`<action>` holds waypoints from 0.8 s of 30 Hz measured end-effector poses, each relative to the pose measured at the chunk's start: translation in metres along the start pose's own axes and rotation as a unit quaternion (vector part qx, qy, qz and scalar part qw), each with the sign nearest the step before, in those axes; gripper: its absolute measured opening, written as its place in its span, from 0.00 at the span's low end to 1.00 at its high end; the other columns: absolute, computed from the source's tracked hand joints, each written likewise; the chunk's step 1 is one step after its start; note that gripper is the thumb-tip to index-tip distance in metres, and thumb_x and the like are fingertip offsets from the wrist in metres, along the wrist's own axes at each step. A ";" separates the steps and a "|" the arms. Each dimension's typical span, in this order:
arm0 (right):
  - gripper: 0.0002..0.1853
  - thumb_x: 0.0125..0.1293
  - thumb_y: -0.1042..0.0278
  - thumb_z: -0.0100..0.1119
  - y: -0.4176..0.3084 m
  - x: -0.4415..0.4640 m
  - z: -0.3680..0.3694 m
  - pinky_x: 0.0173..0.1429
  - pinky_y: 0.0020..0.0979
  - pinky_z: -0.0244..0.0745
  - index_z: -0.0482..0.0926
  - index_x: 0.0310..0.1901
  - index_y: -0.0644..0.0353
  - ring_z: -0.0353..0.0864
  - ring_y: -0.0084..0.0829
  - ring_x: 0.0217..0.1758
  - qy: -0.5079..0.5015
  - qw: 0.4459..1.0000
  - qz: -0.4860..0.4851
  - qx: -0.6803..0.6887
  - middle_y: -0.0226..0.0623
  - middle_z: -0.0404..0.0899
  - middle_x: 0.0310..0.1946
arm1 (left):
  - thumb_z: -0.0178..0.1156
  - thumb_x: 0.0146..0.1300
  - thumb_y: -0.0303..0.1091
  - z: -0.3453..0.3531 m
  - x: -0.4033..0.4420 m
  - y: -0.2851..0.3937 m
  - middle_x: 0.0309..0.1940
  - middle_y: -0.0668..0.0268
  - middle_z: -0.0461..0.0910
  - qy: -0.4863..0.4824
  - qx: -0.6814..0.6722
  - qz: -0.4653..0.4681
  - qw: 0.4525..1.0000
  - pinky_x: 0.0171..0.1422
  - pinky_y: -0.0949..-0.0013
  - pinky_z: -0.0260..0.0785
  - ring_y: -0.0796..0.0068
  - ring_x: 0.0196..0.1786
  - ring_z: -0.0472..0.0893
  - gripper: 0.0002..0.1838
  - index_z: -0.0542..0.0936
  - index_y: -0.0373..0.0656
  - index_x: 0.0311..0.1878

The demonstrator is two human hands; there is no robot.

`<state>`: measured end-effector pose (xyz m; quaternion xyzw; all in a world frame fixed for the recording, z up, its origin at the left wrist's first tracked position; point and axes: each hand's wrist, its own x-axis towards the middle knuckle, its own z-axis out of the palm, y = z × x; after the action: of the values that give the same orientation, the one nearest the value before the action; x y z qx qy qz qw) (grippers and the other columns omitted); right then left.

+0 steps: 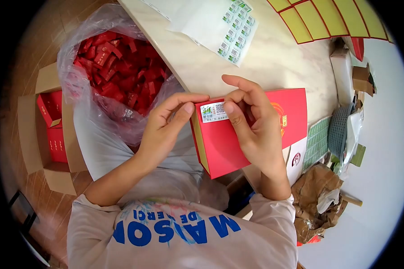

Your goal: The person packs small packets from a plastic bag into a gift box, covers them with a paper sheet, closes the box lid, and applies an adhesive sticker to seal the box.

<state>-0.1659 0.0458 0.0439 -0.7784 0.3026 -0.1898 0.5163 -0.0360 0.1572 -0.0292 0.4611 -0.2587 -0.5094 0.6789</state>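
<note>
A red gift box (226, 150) with a yellow side lies tilted over the table's edge. On it, near its upper left corner, is a white label sticker (209, 113) with a green logo and a QR code. My left hand (164, 127) has thumb and index finger closed at that corner of the box, beside the sticker's left end. My right hand (258, 123) lies over the box, its thumb and a finger pinched at the sticker's right end. Whether the sticker's right end is fully stuck down is hidden by my thumb.
A sheet of similar stickers (238, 33) lies on the table (283, 62). Left are a plastic bag (69, 67) of small red packets (121, 71) and a cardboard carton (33, 145) holding red boxes. Yellow boxes (332, 18), a grey basket (341, 127) and crumpled brown paper (316, 193) are right.
</note>
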 end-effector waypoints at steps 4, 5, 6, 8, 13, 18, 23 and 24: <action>0.20 0.64 0.83 0.56 0.004 -0.001 0.001 0.38 0.26 0.70 0.71 0.58 0.64 0.73 0.25 0.32 0.005 1.000 -0.009 -0.019 0.36 0.74 0.32 | 0.48 0.74 0.33 0.000 0.000 -0.001 0.52 0.63 0.79 -0.004 -0.021 -0.005 1.000 0.63 0.72 0.64 0.77 0.56 0.75 0.15 0.77 0.36 0.55; 0.20 0.64 0.83 0.56 0.003 -0.001 0.001 0.38 0.27 0.70 0.71 0.58 0.64 0.73 0.26 0.32 0.008 1.000 -0.012 -0.024 0.36 0.74 0.32 | 0.48 0.74 0.33 0.000 0.000 -0.001 0.52 0.63 0.79 -0.008 -0.040 -0.008 0.999 0.63 0.72 0.64 0.77 0.56 0.76 0.15 0.77 0.36 0.55; 0.20 0.64 0.83 0.56 0.003 -0.001 0.002 0.38 0.27 0.70 0.71 0.58 0.64 0.73 0.28 0.32 0.012 0.999 -0.016 -0.029 0.37 0.74 0.32 | 0.48 0.74 0.33 0.000 0.000 0.000 0.52 0.63 0.79 -0.008 -0.041 -0.009 0.999 0.63 0.72 0.64 0.77 0.56 0.76 0.15 0.77 0.36 0.55; 0.20 0.63 0.83 0.57 0.003 -0.001 0.002 0.38 0.28 0.70 0.71 0.58 0.64 0.72 0.28 0.32 0.012 0.999 -0.014 -0.031 0.37 0.73 0.32 | 0.48 0.74 0.32 0.001 0.000 0.001 0.52 0.62 0.79 -0.005 -0.048 -0.016 0.999 0.63 0.72 0.64 0.77 0.56 0.75 0.14 0.77 0.36 0.56; 0.20 0.63 0.84 0.57 0.002 -0.001 0.003 0.38 0.29 0.70 0.72 0.57 0.64 0.73 0.30 0.33 0.013 0.999 -0.013 -0.032 0.37 0.74 0.32 | 0.48 0.74 0.31 0.000 0.000 0.000 0.52 0.62 0.79 -0.006 -0.055 -0.021 0.998 0.64 0.72 0.64 0.77 0.57 0.75 0.14 0.77 0.36 0.55; 0.21 0.62 0.84 0.57 0.002 -0.001 0.004 0.38 0.30 0.71 0.72 0.57 0.64 0.73 0.31 0.33 0.013 0.999 -0.008 -0.034 0.38 0.74 0.31 | 0.48 0.74 0.31 -0.001 0.000 0.000 0.53 0.62 0.79 -0.008 -0.055 -0.024 0.998 0.64 0.73 0.64 0.77 0.57 0.75 0.14 0.77 0.36 0.55; 0.21 0.61 0.85 0.57 -0.001 -0.001 0.005 0.39 0.31 0.71 0.72 0.56 0.65 0.74 0.34 0.34 0.015 0.999 -0.009 -0.047 0.39 0.74 0.31 | 0.46 0.75 0.35 -0.004 0.000 -0.001 0.56 0.57 0.76 -0.025 -0.011 -0.022 0.999 0.65 0.69 0.67 0.73 0.58 0.76 0.17 0.72 0.34 0.58; 0.21 0.60 0.85 0.57 -0.001 -0.001 0.005 0.40 0.32 0.71 0.72 0.56 0.65 0.74 0.34 0.35 0.014 0.999 -0.011 -0.051 0.39 0.75 0.31 | 0.46 0.75 0.35 -0.004 0.000 -0.001 0.56 0.57 0.76 -0.025 -0.011 -0.022 0.999 0.65 0.69 0.67 0.73 0.58 0.76 0.17 0.72 0.34 0.58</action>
<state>-0.1633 0.0497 0.0431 -0.8044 0.3107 -0.1906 0.4692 -0.0332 0.1582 -0.0313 0.4464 -0.2598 -0.5387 0.6656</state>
